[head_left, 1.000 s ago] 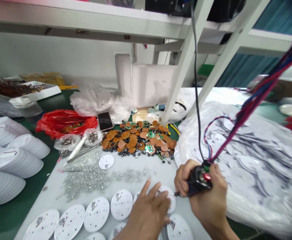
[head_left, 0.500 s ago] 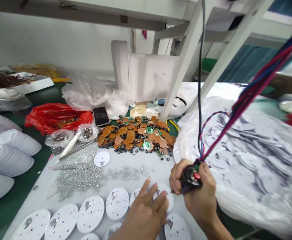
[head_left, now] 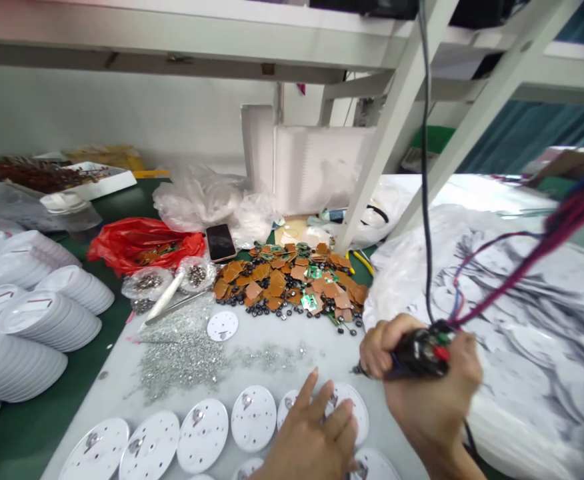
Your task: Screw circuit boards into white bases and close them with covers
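My right hand (head_left: 427, 380) is wrapped round a black electric screwdriver (head_left: 419, 353) with a red button and wires at its back end. Its tip points left, above the table and apart from the discs. With fingers outstretched, my left hand (head_left: 312, 433) lies over the white perforated discs, partly hiding a white disc (head_left: 357, 410) under its fingertips. To its left, another white disc (head_left: 253, 419) carries a small metal piece and belongs to a row along the front. Small silver parts (head_left: 182, 353) are strewn behind the row.
Brown and green circuit boards (head_left: 277, 280) with small black parts are heaped at the back. Stacked white discs (head_left: 47, 320) stand left, near a red bag (head_left: 147, 243) and a phone (head_left: 221, 243). A plastic bag of discs (head_left: 517, 320) lies right, below slanted frame posts (head_left: 387, 127).
The view has shifted, so the scene sits farther right and lower. My right hand has moved slightly right, and the screwdriver now lies more level, its tip showing. My left hand stays over the discs.
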A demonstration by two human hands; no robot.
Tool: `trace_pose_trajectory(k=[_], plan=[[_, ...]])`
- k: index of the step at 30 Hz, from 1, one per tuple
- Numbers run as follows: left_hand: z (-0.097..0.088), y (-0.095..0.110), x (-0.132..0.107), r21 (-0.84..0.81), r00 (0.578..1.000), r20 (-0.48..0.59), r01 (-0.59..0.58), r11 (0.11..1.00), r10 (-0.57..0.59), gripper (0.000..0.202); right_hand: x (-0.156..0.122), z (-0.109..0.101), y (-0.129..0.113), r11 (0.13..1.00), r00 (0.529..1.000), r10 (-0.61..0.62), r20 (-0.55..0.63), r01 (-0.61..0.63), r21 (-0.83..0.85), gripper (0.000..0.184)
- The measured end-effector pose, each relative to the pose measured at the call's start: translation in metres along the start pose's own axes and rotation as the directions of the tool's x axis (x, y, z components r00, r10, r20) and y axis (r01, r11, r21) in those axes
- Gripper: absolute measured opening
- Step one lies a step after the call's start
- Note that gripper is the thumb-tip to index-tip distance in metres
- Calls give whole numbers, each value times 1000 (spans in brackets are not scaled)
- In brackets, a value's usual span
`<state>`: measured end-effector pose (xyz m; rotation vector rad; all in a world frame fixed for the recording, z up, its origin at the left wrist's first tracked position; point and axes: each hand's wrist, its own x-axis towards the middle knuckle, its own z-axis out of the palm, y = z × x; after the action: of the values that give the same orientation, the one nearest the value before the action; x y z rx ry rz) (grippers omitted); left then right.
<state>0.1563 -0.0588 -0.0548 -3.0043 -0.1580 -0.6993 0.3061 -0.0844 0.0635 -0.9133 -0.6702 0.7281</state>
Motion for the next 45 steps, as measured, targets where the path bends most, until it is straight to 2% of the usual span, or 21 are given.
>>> trace_pose_trajectory(k=[5,8,10,12,14,18,21,25,27,30,35,41,45], plan=[[12,1,-1,-31,995,-101,2,1000,-6,32,21,12,32,999,999,-36,-6,36,-10,56],[3,-5,1,-113,995,-88,25,993,-35,30,25,13,46,999,999,-18,37,19,-34,53],[-10,-14,4,-169,991,-3,132,977,-134,20,24,13,47,999,998,-5,63,8,-40,52],[-23,-27,9,-182,956,102,289,940,-274,11,23,13,43,999,997,-9,71,12,-32,54],[-30,-41,15,-143,919,175,378,915,-352,17,21,13,35,999,997,-26,69,27,-18,57],[-23,-61,27,-104,909,328,305,947,-257,34,19,12,23,999,997,-34,66,35,-12,58],[-20,-66,30,-123,876,444,266,956,-187,42,16,8,19,1000,997,-27,65,28,-14,58],[-39,-72,21,-138,836,527,263,955,-154,38,14,4,20,1000,997,-12,77,12,-12,57],[-50,-76,14,-136,831,523,298,945,-186,40,15,4,22,1000,997,8,80,-8,-2,57],[-60,-77,5,-138,846,456,373,917,-276,43,16,5,25,1000,997,28,78,-29,7,57],[-60,-70,1,-162,855,365,448,879,-368,38,16,8,29,999,995,50,92,-52,18,58],[-64,-64,1,-284,858,284,501,818,-427,35,19,17,41,997,989,78,124,-81,17,56],[-65,-61,1,-379,846,238,533,757,-476,35,18,18,36,996,988,87,131,-89,8,56]])
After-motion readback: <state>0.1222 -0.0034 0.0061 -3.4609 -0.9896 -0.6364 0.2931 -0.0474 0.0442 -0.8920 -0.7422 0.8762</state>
